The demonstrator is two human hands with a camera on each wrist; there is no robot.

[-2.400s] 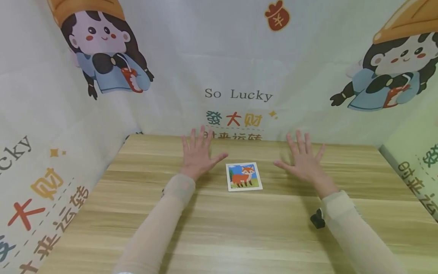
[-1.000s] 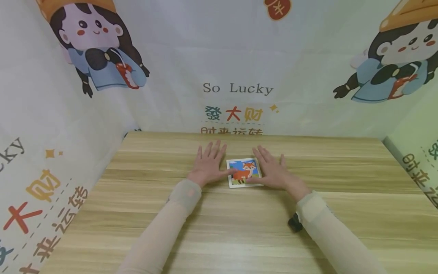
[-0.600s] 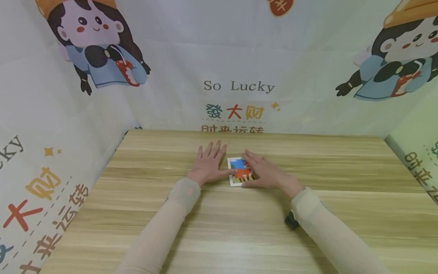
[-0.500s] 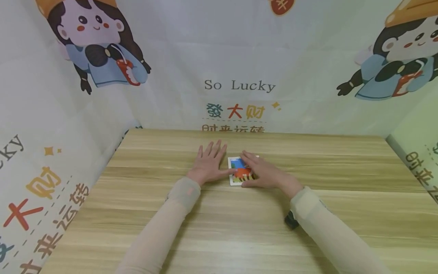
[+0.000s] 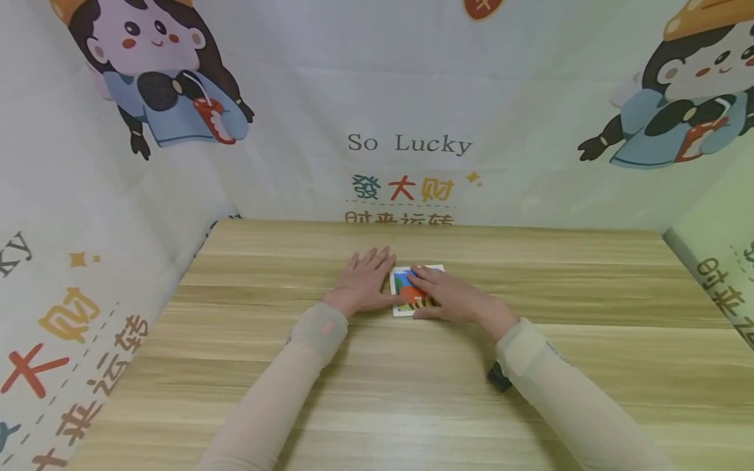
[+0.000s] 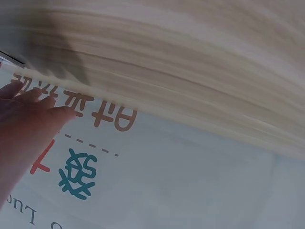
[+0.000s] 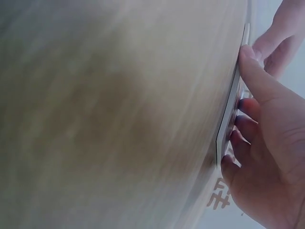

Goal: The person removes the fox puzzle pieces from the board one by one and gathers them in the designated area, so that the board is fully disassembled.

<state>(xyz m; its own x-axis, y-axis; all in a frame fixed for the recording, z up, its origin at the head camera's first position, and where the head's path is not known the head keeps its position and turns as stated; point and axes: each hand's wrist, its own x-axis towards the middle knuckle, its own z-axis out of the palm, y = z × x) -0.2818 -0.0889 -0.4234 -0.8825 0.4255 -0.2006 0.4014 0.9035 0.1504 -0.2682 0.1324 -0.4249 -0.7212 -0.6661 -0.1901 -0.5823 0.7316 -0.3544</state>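
Note:
A small square picture board point(image 5: 406, 291) with a fox and a white border lies flat on the wooden table point(image 5: 377, 405). My left hand point(image 5: 362, 288) rests at its left side, fingers extended away from me and thumb over the left edge. Over its right part lies my right hand point(image 5: 456, 297), fingertips on the picture and thumb at the near edge, hiding the fox's head. In the right wrist view the board point(image 7: 228, 109) appears edge-on, thin, with the right hand's point(image 7: 276, 138) fingers against its face. Only a corner of the board point(image 6: 12, 60) enters the left wrist view.
A white printed cloth point(image 5: 294, 131) with cartoon figures and lettering hangs behind the table's far edge and along both sides. A small black device point(image 5: 499, 377) sits beneath the right wrist.
Both hands came in from spread positions beside the board. The right hand moved left over its right part, while the left thumb came onto its left edge. Lately they barely move.

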